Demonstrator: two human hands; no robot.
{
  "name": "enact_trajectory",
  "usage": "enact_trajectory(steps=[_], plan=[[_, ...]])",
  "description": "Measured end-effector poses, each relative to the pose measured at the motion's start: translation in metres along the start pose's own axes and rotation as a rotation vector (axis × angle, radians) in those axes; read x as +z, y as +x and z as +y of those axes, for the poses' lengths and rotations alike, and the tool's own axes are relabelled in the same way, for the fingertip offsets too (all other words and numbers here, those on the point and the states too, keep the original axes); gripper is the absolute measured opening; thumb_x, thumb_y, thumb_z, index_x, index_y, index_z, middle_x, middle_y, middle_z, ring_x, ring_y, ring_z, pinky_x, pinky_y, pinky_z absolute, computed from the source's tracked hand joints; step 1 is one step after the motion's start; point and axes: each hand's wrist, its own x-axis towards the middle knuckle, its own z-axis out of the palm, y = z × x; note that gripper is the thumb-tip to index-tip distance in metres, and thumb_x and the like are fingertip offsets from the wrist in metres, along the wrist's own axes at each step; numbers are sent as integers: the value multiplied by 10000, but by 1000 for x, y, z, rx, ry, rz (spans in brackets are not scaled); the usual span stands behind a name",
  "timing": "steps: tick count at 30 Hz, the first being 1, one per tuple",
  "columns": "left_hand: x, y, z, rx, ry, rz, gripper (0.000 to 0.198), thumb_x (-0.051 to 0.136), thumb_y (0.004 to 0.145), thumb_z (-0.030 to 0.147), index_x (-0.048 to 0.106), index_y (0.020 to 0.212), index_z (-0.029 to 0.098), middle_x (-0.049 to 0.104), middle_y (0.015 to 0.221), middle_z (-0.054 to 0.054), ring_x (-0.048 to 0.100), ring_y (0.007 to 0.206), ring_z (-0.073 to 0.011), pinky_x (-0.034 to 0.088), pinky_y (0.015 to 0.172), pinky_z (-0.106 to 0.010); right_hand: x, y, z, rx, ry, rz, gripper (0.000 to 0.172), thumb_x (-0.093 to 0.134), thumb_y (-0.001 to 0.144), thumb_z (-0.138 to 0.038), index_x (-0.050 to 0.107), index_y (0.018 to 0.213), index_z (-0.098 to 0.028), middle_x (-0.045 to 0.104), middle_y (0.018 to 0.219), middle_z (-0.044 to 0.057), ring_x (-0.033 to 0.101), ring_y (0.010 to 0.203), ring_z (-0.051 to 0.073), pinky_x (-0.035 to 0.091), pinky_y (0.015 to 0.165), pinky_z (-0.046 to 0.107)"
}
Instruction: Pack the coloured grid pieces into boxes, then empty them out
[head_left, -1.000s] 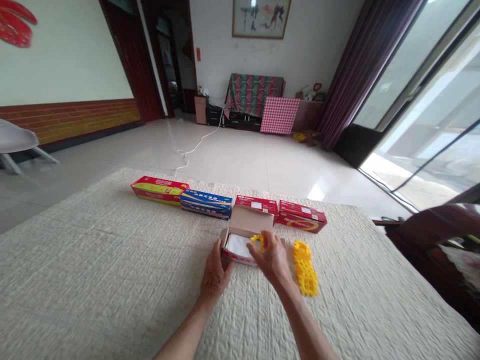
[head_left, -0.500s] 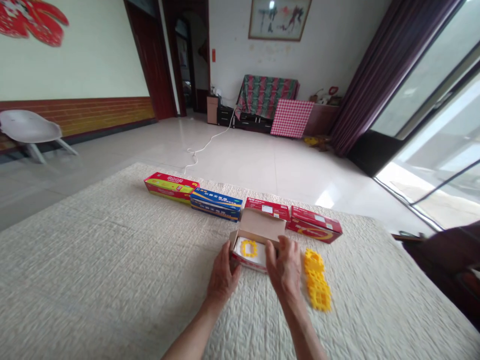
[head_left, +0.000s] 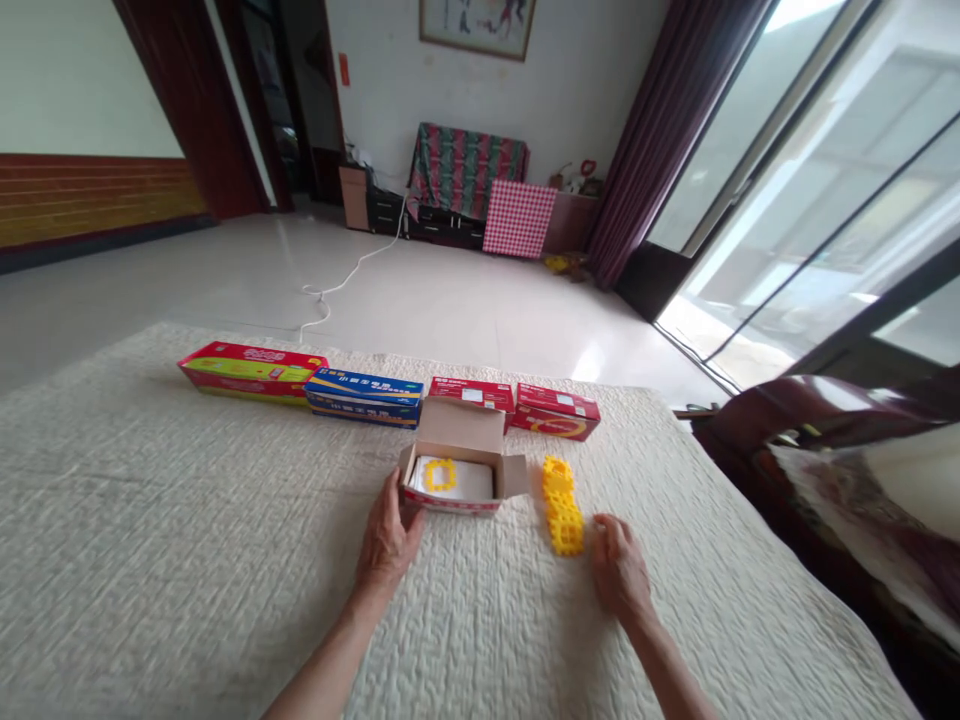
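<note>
An opened small cardboard box (head_left: 450, 508) stands on the quilted bedspread with its lid raised at the back and a side flap folded out to the right. Inside lies a white layer (head_left: 474, 482), topped by a yellow square frame piece (head_left: 440, 474). My left hand (head_left: 390, 535) grips the box's left front corner, thumb at the front. To the right of the box, yellow plastic interlocking pieces (head_left: 562, 508) lie in a short column. Just right of them rests my right hand (head_left: 621, 568), fingers curled together; what is under them is hidden.
Behind the box runs a row of closed cartons: a red and lime one (head_left: 251, 372), a blue one (head_left: 364, 398), and two red ones, the right one (head_left: 556, 412) beside the other (head_left: 472, 392). Beyond the bedspread's (head_left: 225, 540) far edge, a white cable (head_left: 352, 270) crosses the tiled floor.
My right hand has left the box and moved right, past the yellow pieces. My left hand stays at the box's left side. The view has turned to the right.
</note>
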Motion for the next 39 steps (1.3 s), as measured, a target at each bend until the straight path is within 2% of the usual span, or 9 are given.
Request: enact_trajectory(steps=[8, 13, 17, 19, 22, 24, 26, 32, 39], plan=[[-1, 1, -2, -37, -2, -22, 733, 608, 839, 299, 297, 1488, 166, 545, 1405, -188, 584, 1242, -306, 516, 993, -454, 8, -27, -15, 47, -57, 3, 436, 327, 878, -329, 588, 1154, -114, 605, 1249, 203, 557, 1166, 304, 425, 997, 487], [-1, 2, -4, -53, 18, -23, 742, 621, 814, 315, 322, 1472, 145, 577, 1362, -203, 616, 1194, -319, 528, 966, -459, 21, -50, -35, 108, -110, 52, 422, 344, 891, -253, 592, 1188, -84, 525, 1368, 252, 389, 1338, 430, 283, 1040, 659], [-1, 3, -4, -31, 38, -31, 728, 605, 821, 320, 327, 1462, 116, 577, 1351, -227, 609, 1198, -336, 520, 969, -486, 31, -53, -49, 122, -75, 144, 510, 346, 895, -229, 457, 1334, 4, 403, 1434, 326, 302, 1396, 446, 285, 1040, 690], [-2, 3, -4, -18, 45, -37, 722, 594, 828, 322, 324, 1462, 103, 559, 1369, -239, 585, 1229, -345, 506, 987, -498, 33, -59, -59, 80, -36, 175, 541, 348, 898, -211, 376, 1402, -17, 351, 1481, 294, 290, 1421, 385, 326, 1075, 624], [-2, 3, -4, -27, 50, -47, 732, 596, 828, 337, 320, 1466, 107, 564, 1368, -233, 588, 1229, -340, 509, 987, -491, 37, -77, -77, -161, 76, 61, 568, 342, 896, -118, 322, 1462, -164, 391, 1501, 178, 383, 1393, 279, 412, 1079, 518], [-3, 3, -3, -35, 48, -50, 736, 598, 827, 344, 318, 1470, 120, 565, 1372, -222, 593, 1226, -330, 514, 984, -478, 40, -87, -85, -363, 124, -64, 619, 357, 872, -52, 345, 1459, -248, 476, 1456, 116, 458, 1346, 247, 454, 1063, 478], [-4, 4, -3, -34, 47, -54, 733, 595, 831, 344, 317, 1472, 125, 557, 1385, -217, 586, 1237, -325, 514, 986, -474, 41, -90, -85, -463, 115, -134, 629, 395, 848, -27, 411, 1424, -280, 543, 1405, 80, 496, 1316, 247, 464, 1063, 471], [-6, 4, -2, -45, 52, -64, 736, 596, 827, 321, 311, 1479, 131, 546, 1400, -215, 575, 1252, -330, 514, 986, -478, 26, -80, -65, -498, 61, -193, 461, 479, 884, -108, 546, 1324, -225, 563, 1411, 100, 517, 1304, 293, 466, 1056, 532], [-3, 4, -1, -61, 24, -40, 756, 608, 818, 365, 323, 1476, 126, 556, 1385, -222, 591, 1225, -350, 509, 985, -492, 18, -80, -67, -504, -10, -273, 484, 440, 848, -63, 583, 1301, -157, 546, 1434, 120, 468, 1357, 276, 412, 1112, 511]])
